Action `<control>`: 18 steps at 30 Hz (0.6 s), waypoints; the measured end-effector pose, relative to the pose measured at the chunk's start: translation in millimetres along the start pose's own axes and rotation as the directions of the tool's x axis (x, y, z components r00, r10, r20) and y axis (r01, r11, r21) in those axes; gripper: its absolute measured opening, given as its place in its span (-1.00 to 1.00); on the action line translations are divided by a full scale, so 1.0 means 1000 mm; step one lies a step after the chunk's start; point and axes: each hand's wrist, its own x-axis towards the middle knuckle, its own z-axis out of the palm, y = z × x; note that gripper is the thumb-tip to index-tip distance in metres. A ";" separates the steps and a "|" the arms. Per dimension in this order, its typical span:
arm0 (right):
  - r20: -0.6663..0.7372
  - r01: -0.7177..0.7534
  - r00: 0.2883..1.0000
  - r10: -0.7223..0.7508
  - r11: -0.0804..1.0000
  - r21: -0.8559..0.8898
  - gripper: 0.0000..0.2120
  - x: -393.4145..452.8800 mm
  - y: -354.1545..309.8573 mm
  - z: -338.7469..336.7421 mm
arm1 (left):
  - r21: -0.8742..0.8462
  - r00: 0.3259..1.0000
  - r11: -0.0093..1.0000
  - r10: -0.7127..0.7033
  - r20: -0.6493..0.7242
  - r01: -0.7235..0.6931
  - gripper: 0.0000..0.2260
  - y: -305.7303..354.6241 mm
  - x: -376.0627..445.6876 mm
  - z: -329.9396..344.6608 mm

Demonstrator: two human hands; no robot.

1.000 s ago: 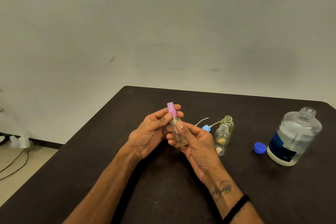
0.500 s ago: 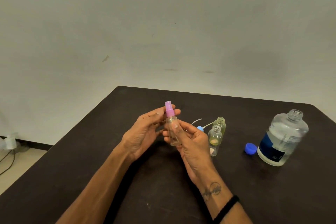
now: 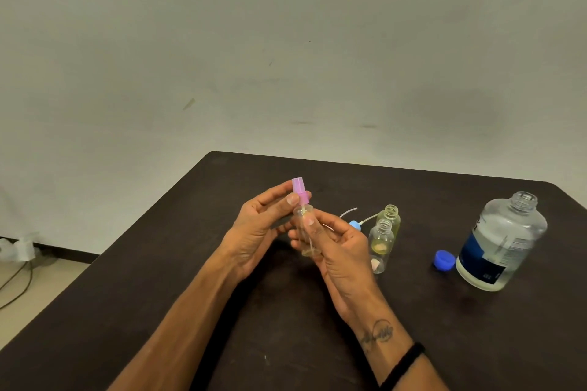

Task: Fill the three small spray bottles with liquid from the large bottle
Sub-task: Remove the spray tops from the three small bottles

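Held bottle: a small clear spray bottle [image 3: 305, 233] is above the surface [image 3: 190, 279], upright, between both hands.
Right hand: the right hand [image 3: 336, 244] has its grip clamped on the bottle body, thumb in front and fingers behind.
Left hand: the left hand [image 3: 257, 225] pinches the pink spray cap [image 3: 300, 190] with thumb and fingertips; this grip is closed on the cap.
Step, as I judge: the cap is being unscrewed, so that this bottle can be filled.
Handling of small bottle: it looks light and of thin clear plastic, probably smooth and a little slippery; I would hold it around the middle of the body, not too hard.
Handling of cap: small and stiff; the best hold is on its lower collar, because a thin tube hangs under it.
Other small bottles: two open bottles [image 3: 382, 241] stand just right of the right hand, close together; a blue spray head [image 3: 354, 225] lies beside them.
Large bottle: the large bottle [image 3: 500, 241] stands open, well apart to the right, partly full, so it is heavier; hold it around its wide body.
Blue lid: the blue lid [image 3: 444, 260] lies just beside the large bottle.
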 end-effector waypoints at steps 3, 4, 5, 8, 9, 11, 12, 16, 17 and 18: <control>0.010 0.017 1.000 -0.016 0.999 -0.050 -0.72 -0.001 0.002 0.000 | 0.010 1.000 1.000 -0.015 0.009 0.015 -0.62 0.000 -0.001 0.001; 0.010 0.022 1.000 -0.022 0.998 -0.062 -0.71 -0.001 0.002 0.000 | 0.009 1.000 1.000 -0.012 0.000 0.012 -0.65 0.000 -0.001 0.001; 0.010 0.027 1.000 -0.026 0.997 -0.069 -0.69 -0.001 0.002 0.000 | 0.008 1.000 1.000 -0.005 -0.013 0.005 -0.67 -0.001 -0.001 0.001; 0.014 0.044 0.999 -0.043 0.996 -0.076 -0.61 -0.001 0.002 0.000 | 0.019 0.999 1.000 0.014 -0.043 -0.013 -0.72 0.000 0.000 0.002; 0.011 0.052 0.999 -0.051 0.995 -0.083 -0.59 -0.001 0.002 0.000 | 0.027 0.999 1.000 0.015 -0.050 -0.014 -0.73 0.001 0.000 0.003; -0.003 0.067 0.998 -0.067 0.993 -0.098 -0.56 0.000 0.003 0.000 | 0.046 0.998 0.999 0.019 -0.051 -0.017 -0.69 0.001 -0.001 0.003; -0.015 0.073 0.997 -0.075 0.992 -0.100 -0.55 0.001 0.004 0.000 | 0.054 0.999 0.998 0.020 -0.034 -0.018 -0.66 0.001 -0.002 0.002; -0.067 0.097 0.992 -0.105 0.989 -0.113 -0.63 0.003 0.007 -0.003 | 0.062 0.999 0.998 -0.018 0.044 0.015 -0.55 0.003 -0.007 0.004; -0.073 0.099 0.991 -0.108 0.988 -0.116 -0.64 0.003 0.008 -0.004 | 0.054 0.999 0.998 -0.022 0.040 0.020 -0.56 0.004 -0.008 0.004; -0.075 0.103 0.991 -0.112 0.988 -0.119 -0.65 0.004 0.008 -0.004 | 0.047 0.999 0.999 -0.021 0.033 0.019 -0.58 0.004 -0.007 0.004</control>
